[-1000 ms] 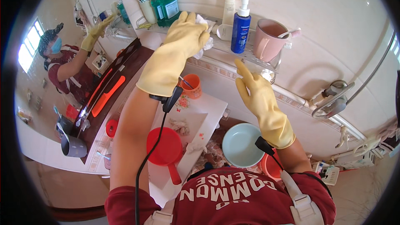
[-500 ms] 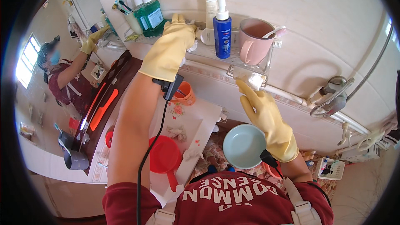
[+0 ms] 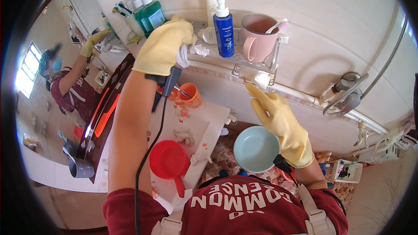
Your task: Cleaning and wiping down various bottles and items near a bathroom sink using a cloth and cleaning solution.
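Note:
My left hand (image 3: 164, 45), in a yellow rubber glove, presses down on the metal wall shelf (image 3: 237, 54) with its fingers bent. A white cloth (image 3: 183, 56) is bunched under it and hangs over the shelf's front edge; the fingertips are partly hidden. Left of that hand stand green mouthwash bottles (image 3: 150, 15). To its right are a white round container (image 3: 210, 35), a blue pump bottle (image 3: 224, 35) and a pink mug (image 3: 260, 39) with a toothbrush (image 3: 277, 25) across its rim. My gloved right hand (image 3: 278, 119) hovers below the shelf, fingers stretched out, holding nothing.
Below sits a white sink (image 3: 211, 122) with a red dipper (image 3: 167, 160) and orange cups (image 3: 190, 95). A pale blue basin (image 3: 257, 148) lies beneath my right hand. The shower mixer (image 3: 348, 89) and its hose project from the right wall. A mirror (image 3: 52, 104) fills the left.
My left hand has slid left and slightly toward me on the shelf, its fingers now more bent. More of the white cloth shows beneath it. My right hand has hardly moved.

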Demonstrator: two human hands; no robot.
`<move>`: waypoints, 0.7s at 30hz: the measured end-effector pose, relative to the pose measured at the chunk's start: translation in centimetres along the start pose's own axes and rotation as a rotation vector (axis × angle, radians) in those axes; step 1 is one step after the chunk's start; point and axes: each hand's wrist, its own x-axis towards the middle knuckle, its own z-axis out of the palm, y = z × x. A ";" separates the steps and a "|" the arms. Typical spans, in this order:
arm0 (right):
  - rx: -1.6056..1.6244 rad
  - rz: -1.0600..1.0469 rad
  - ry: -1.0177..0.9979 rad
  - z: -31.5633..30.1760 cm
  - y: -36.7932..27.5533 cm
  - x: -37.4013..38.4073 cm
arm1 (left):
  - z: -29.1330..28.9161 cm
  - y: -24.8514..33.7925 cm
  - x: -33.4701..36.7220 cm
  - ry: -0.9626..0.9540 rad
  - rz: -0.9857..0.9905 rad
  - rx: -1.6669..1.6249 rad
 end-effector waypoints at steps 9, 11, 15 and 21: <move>0.017 -0.031 0.019 -0.4 1.0 -0.5 | 3.5 2.9 -2.3 0.112 0.163 0.461; 0.022 -0.005 0.015 -0.3 1.0 -0.3 | 4.3 4.5 -0.4 0.170 0.051 1.170; 0.017 -0.021 0.008 -0.1 1.2 -0.5 | 4.8 2.5 2.0 0.382 0.167 1.267; 0.022 -0.043 -0.018 -0.1 1.9 -1.1 | 5.0 4.3 2.9 0.237 0.100 1.076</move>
